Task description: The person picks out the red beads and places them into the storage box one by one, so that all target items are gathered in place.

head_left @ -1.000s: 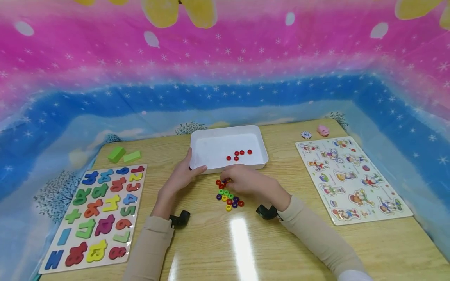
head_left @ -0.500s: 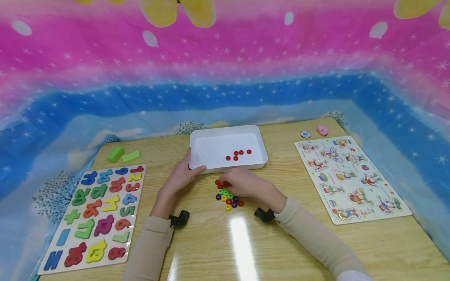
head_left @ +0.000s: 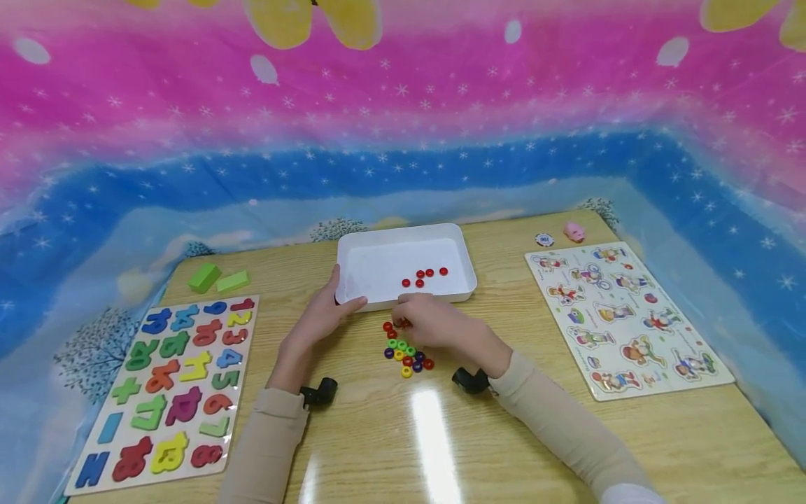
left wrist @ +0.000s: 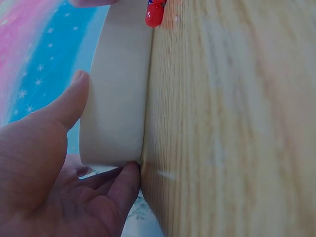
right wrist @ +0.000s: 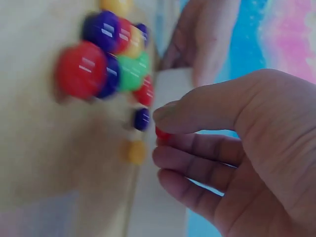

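A shallow white tray (head_left: 371,262) stands toward the back of the table, with several red ring-shaped beads (head_left: 420,274) lying in its right part. My left hand (head_left: 321,315) grips the tray's front left corner; in the left wrist view the thumb lies along the upper rim and the fingertips are low at the corner. Just in front of the tray, my right hand (head_left: 434,323) pinches a red bead (right wrist: 162,133) between thumb and fingers, which partly hide it. Below that hand lies a loose cluster of red, green, yellow and purple beads (head_left: 401,345).
A number puzzle board (head_left: 140,353) lies at the left, with two green blocks (head_left: 204,278) behind it. On the right are a picture puzzle board (head_left: 604,294), a poker chip (head_left: 544,239) and a pink pig figure (head_left: 574,232). A patterned cloth (head_left: 403,161) surrounds the table.
My right hand has drawn back slightly from the bead cluster toward the tray, a red bead now at its fingertips. My left hand keeps its hold on the tray corner.
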Action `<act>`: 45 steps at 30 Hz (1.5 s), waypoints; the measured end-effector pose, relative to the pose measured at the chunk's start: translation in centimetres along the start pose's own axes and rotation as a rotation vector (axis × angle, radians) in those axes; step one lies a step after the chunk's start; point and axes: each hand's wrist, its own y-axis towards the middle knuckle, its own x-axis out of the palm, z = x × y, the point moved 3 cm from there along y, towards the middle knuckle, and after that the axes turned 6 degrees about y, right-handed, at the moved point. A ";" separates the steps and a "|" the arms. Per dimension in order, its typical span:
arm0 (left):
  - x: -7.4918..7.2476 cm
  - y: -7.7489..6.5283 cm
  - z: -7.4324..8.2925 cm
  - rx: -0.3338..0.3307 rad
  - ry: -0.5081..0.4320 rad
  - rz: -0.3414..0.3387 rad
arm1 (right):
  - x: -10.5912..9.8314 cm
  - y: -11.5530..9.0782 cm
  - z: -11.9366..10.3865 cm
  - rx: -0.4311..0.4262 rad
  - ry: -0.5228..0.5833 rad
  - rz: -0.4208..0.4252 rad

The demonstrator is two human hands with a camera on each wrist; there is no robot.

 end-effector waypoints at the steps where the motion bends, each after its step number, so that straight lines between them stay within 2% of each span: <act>1: 0.0 0.0 0.0 -0.001 -0.001 0.002 | -0.4 0.0 0.1 0.010 0.008 0.016; 7: 0.0 -0.1 -0.3 -0.014 0.021 0.017 | -2.6 0.1 1.5 0.053 0.013 0.172; 10: 0.1 0.0 -0.4 -0.012 0.033 0.023 | -3.2 0.2 2.8 0.088 0.037 0.250; 13: 0.1 0.1 -0.4 -0.008 0.040 0.022 | -3.4 0.3 4.4 0.148 0.036 0.291; 20: 0.1 0.0 0.0 -0.001 0.029 0.003 | -2.9 0.8 7.0 0.246 0.050 0.290; 25: 0.0 0.0 0.1 0.003 0.023 0.009 | -2.3 1.4 7.9 0.312 0.099 0.256; 30: -0.1 0.1 0.1 0.000 0.035 0.008 | -2.0 1.5 8.3 0.364 0.124 0.269; 37: 0.0 0.1 0.1 -0.001 0.035 0.007 | -2.4 1.1 7.9 0.318 0.106 0.295; 41: 0.0 0.1 0.1 -0.001 0.040 0.014 | -3.1 0.5 6.4 0.235 0.122 0.281; 45: 0.0 0.1 0.0 -0.004 0.042 0.020 | -3.5 -0.2 4.1 0.124 0.162 0.212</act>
